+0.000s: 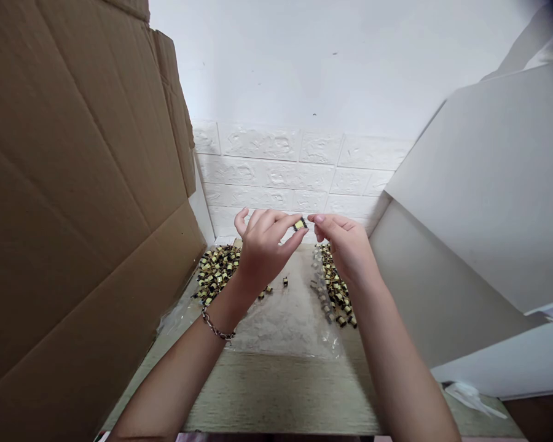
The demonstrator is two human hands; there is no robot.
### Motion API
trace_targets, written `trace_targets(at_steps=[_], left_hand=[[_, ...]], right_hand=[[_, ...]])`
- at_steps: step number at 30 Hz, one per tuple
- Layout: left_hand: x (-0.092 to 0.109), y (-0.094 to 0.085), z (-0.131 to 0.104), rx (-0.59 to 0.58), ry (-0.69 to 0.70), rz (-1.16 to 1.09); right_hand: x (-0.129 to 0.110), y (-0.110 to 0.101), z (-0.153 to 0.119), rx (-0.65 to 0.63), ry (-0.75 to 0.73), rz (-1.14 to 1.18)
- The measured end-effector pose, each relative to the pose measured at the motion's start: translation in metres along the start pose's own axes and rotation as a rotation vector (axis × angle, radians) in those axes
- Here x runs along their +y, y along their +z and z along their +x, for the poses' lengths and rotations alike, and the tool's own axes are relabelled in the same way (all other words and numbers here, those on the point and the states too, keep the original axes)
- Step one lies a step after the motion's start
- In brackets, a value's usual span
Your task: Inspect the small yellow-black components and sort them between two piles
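I sit at a pale wood-grained table [281,393], its surface a dull greenish grey, with a clear, wrinkled plastic sheet [290,334] spread over the far part. Brown cardboard [74,184], creased and ragged along its upper edge, stands tall on my left; on my right are big pale panels [483,178], and a white scrap [474,398] lies near the table's right side. Ahead of me the white wall [276,67] is smooth above, with embossed brick-pattern facing [262,142] lower down. Whether anything is printed on the small part [300,224] I have up is too small to tell. It has a yellow, blocky middle between black ends, with thin pins sticking out, and it is raised above the far end of the plastic, between my two hands. My left hand [265,245], a chain bracelet [217,328] at its wrist, pinches it between thumb and forefinger. My right hand [348,242] is just beside it, thumb and fingertips drawn close; I cannot tell whether they grip anything. Similar pieces lie in a left heap [217,267] and a right heap [338,288], the latter partly seen through plastic, with one loose piece [285,282] between.
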State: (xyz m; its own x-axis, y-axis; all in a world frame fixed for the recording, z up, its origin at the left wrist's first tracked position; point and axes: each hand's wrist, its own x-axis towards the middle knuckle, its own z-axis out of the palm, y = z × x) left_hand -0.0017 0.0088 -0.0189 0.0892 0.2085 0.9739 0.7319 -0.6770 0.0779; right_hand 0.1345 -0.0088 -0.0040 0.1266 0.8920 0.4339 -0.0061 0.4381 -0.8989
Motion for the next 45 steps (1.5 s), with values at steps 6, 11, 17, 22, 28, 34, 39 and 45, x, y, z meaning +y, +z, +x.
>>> trace_targets(at_steps=[6,11,17,22,28,34,39,45], left_hand=[[0.001,-0.001,0.0,0.0,0.028,0.001],[0.002,-0.001,0.0,-0.005,0.019,-0.001],[0.002,-0.001,0.0,-0.005,0.039,0.001],[0.002,-0.001,0.0,-0.012,0.05,0.011],[0.002,-0.001,-0.001,-0.028,0.047,0.011],[0.002,-0.001,-0.001,-0.029,0.056,0.0],[0.002,-0.001,-0.002,-0.042,0.08,0.011],[0.002,-0.001,-0.002,-0.073,0.115,0.027]], right_hand=[[-0.001,0.003,-0.001,0.011,-0.015,0.016],[-0.005,0.002,-0.003,0.059,-0.044,-0.059],[-0.008,0.001,-0.004,0.078,-0.041,-0.117],[-0.007,0.0,-0.004,0.066,-0.043,-0.137],[-0.009,0.0,-0.004,0.066,-0.049,-0.131],[-0.01,0.001,-0.004,0.074,-0.09,-0.191],[-0.009,0.002,-0.005,0.077,-0.157,-0.262],[-0.011,-0.001,-0.006,0.106,-0.253,-0.45]])
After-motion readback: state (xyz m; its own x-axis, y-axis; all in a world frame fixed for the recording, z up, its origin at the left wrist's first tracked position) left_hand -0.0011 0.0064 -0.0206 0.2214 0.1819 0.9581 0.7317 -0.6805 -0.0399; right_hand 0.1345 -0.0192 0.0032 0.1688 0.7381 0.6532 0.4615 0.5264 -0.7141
